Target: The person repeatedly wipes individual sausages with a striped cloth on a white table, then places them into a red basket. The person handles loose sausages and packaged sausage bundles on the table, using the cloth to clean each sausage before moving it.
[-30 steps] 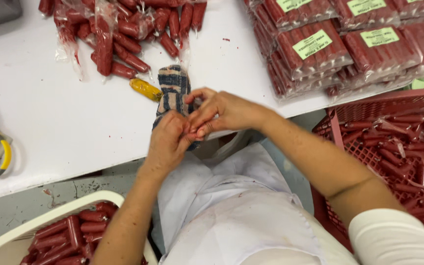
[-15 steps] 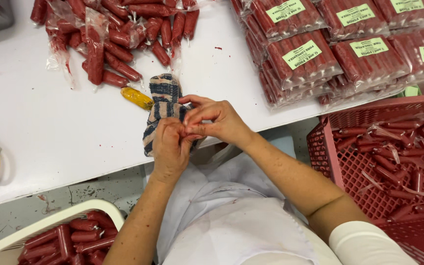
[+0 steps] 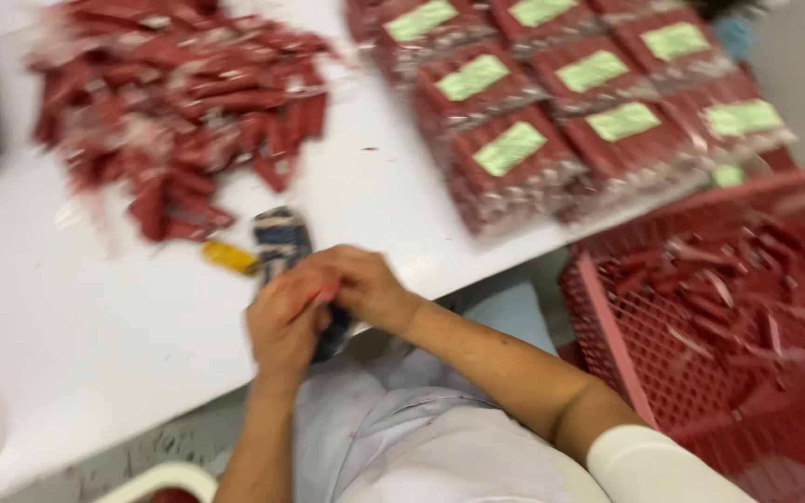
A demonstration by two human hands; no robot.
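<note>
This view is blurred. My left hand [image 3: 281, 328] and my right hand [image 3: 367, 285] meet at the table's front edge, fingertips pinched together on a small red thing [image 3: 320, 294]; I cannot tell what it is. Both hands rest over a blue-and-white checked cloth [image 3: 277, 238] that hangs off the edge. A short yellow item [image 3: 228, 258] lies just left of the cloth.
A heap of loose red sausages [image 3: 179, 121] lies at the table's [image 3: 95, 326] back left. Stacks of wrapped sausage packs with green labels [image 3: 552, 102] fill the back right. A red crate [image 3: 626, 354] with sausages stands at my right. A white tub's rim [image 3: 165, 477] shows below.
The view has swung left and down and blurred. My hands stay pinched together over the cloth; the scissors at the left have nearly left the view.
</note>
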